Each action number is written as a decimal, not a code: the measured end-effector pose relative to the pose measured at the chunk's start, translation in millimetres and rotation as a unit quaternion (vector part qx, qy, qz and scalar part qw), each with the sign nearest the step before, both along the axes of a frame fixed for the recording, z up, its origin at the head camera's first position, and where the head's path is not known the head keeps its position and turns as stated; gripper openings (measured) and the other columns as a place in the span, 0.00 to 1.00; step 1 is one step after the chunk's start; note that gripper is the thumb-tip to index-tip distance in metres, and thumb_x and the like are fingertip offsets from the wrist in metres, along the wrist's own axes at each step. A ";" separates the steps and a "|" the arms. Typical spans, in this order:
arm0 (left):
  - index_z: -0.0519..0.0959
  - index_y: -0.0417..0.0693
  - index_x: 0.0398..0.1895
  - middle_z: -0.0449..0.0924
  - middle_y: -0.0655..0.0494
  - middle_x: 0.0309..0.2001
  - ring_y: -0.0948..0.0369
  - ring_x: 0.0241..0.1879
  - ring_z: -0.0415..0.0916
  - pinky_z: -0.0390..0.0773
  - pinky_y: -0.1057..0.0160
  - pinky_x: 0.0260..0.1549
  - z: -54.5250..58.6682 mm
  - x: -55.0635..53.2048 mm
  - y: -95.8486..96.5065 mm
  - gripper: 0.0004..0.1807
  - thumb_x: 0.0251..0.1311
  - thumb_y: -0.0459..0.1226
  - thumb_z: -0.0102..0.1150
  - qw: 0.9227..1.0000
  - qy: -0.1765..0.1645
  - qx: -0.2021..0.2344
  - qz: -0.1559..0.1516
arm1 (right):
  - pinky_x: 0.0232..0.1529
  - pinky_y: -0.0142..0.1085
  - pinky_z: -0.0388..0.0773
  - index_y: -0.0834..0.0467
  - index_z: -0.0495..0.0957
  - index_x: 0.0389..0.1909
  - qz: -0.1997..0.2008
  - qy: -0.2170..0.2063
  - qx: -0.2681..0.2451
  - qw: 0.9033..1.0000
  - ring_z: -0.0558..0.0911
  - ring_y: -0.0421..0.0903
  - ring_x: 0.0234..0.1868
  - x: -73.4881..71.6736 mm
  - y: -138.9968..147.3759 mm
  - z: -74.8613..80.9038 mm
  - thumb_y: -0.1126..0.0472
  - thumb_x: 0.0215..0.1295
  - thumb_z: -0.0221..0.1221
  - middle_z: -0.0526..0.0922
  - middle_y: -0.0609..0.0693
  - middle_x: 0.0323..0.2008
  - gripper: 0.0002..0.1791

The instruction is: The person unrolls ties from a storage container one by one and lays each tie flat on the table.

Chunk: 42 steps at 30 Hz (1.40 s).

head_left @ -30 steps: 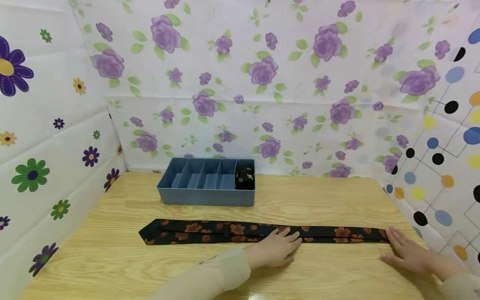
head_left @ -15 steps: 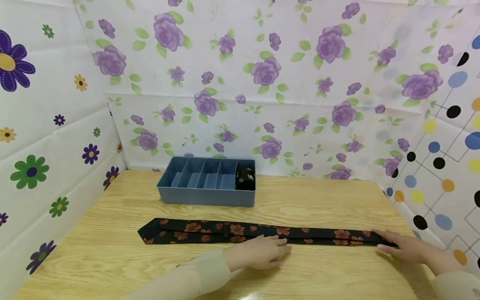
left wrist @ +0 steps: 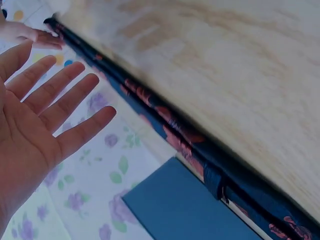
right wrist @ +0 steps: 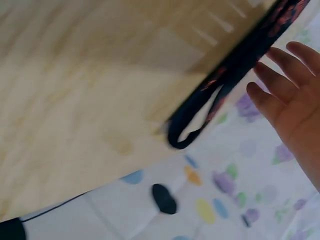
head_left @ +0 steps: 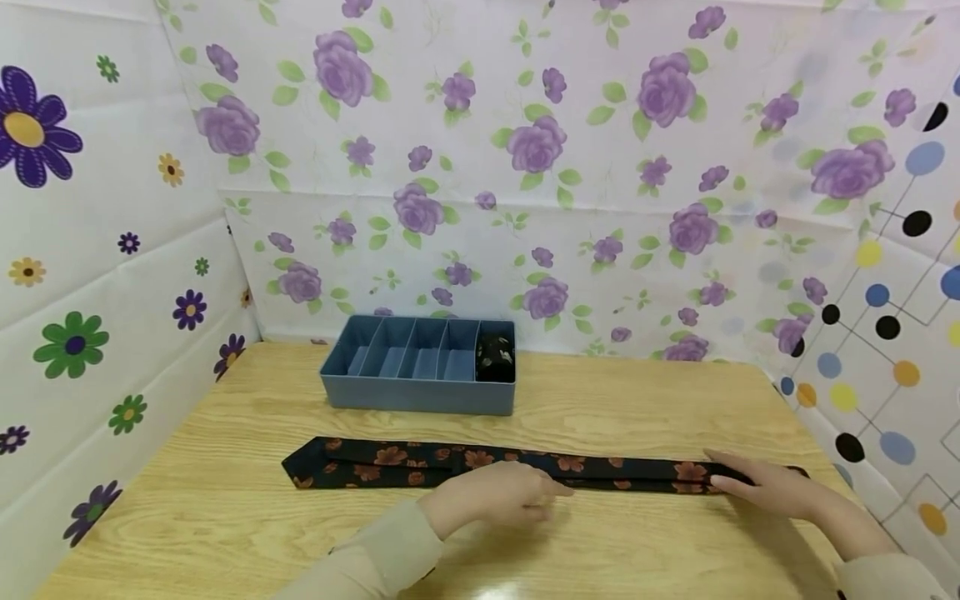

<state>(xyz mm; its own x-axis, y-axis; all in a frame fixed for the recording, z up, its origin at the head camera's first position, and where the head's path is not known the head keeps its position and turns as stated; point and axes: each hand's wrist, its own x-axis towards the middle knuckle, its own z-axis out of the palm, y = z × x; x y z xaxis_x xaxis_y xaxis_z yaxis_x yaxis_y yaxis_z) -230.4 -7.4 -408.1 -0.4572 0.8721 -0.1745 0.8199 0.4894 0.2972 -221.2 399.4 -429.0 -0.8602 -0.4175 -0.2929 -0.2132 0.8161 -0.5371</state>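
Note:
A dark necktie (head_left: 600, 473) with rust-orange flowers lies folded lengthwise across the table, its broad pointed end at the left. Its right end bends into a small loop (right wrist: 182, 140), seen in the right wrist view. My left hand (head_left: 498, 497) is over the near edge of the tie's middle, hiding part of it; the left wrist view shows its fingers (left wrist: 75, 107) spread and straight, with nothing in them. Toward the tie's right end, my right hand (head_left: 780, 487) reaches over the fabric. Its fingers (right wrist: 285, 75) are extended, with the fingertips right at the tie's edge.
Behind the tie stands a blue divided box (head_left: 420, 396). Its rightmost compartment holds a rolled dark patterned item (head_left: 495, 357); the other compartments are bare. Flowered and dotted cloths (head_left: 525, 250) hang around the back and sides of the wooden table (head_left: 637, 542).
My left hand has lifted off the tie and drawn back to the left. My right hand has slid leftward along the tie from its right end, uncovering that end.

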 end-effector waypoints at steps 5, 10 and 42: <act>0.68 0.59 0.66 0.78 0.61 0.56 0.68 0.38 0.79 0.76 0.72 0.41 9.9 -1.9 -6.2 0.23 0.68 0.45 0.49 0.999 0.017 0.026 0.020 | 0.51 0.63 0.69 0.68 0.62 0.66 0.039 0.064 0.011 0.997 0.68 0.72 0.59 -5.2 -26.0 17.1 0.50 0.72 0.48 0.67 0.72 0.61 0.31; 0.70 0.59 0.65 0.74 0.60 0.61 0.66 0.36 0.79 0.76 0.71 0.39 21.4 -5.1 -15.4 0.22 0.69 0.44 0.48 0.996 0.026 0.071 0.048 | 0.51 0.57 0.73 0.64 0.68 0.63 0.065 0.147 0.021 0.987 0.74 0.65 0.57 -13.1 -52.1 33.9 0.49 0.71 0.50 0.74 0.64 0.59 0.28; 0.73 0.49 0.61 0.74 0.46 0.58 0.48 0.59 0.70 0.72 0.45 0.56 35.4 -55.6 -111.0 0.21 0.64 0.38 0.57 0.903 0.258 0.237 0.249 | 0.29 0.36 0.78 0.61 0.79 0.45 0.110 0.418 0.067 0.899 0.81 0.45 0.28 -78.1 -211.1 72.3 0.65 0.63 0.59 0.83 0.55 0.37 0.10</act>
<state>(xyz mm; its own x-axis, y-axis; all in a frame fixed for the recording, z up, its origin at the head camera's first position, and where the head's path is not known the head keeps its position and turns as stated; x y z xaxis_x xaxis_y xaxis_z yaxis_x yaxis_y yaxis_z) -286.0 -118.4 -372.7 -0.7275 0.4565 0.5121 0.6219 0.7541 0.2112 -299.3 188.4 -356.7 -0.7041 -0.6132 0.3581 -0.6606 0.7506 -0.0135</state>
